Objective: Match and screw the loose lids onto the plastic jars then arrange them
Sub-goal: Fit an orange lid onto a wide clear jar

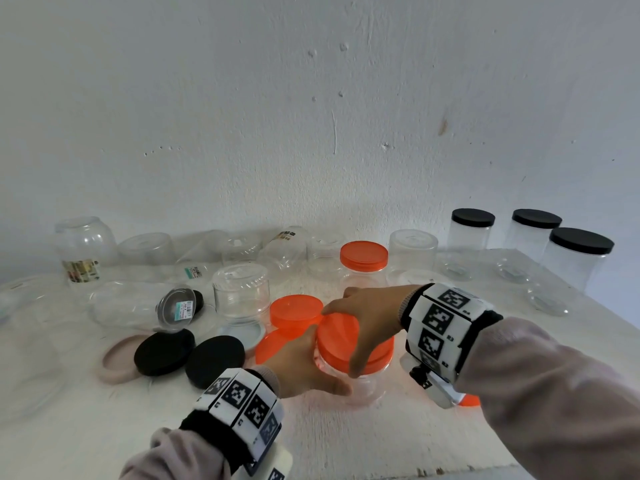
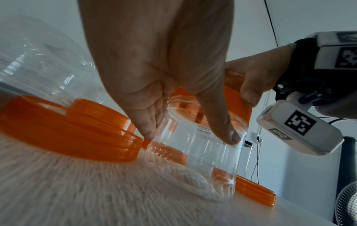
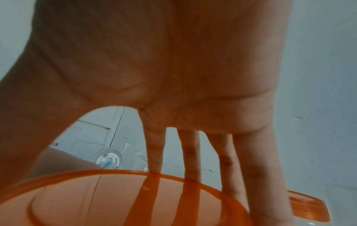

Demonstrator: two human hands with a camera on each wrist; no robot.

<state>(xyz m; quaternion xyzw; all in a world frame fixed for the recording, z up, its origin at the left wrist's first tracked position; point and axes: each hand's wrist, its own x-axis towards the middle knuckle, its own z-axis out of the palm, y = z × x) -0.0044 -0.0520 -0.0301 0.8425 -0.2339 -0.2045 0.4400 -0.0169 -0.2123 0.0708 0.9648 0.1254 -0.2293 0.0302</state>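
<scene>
Clear ribbed jar (image 1: pixel 363 382), round translucent orange lid (image 1: pixel 346 337)

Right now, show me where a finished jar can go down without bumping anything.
Free: the near table strip in front of both hands, and the near left corner, ahead of the black lids. Crowded: the back row of clear jars, the orange lids left of the held jar, and the black-lidded jars far right.

The head camera looked forward and down over the table (image 1: pixel 346 441), while both wrist cameras sat low and close, sharing with it the orange lid (image 1: pixel 337 336) (image 2: pixel 236 97) (image 3: pixel 119 200).
</scene>
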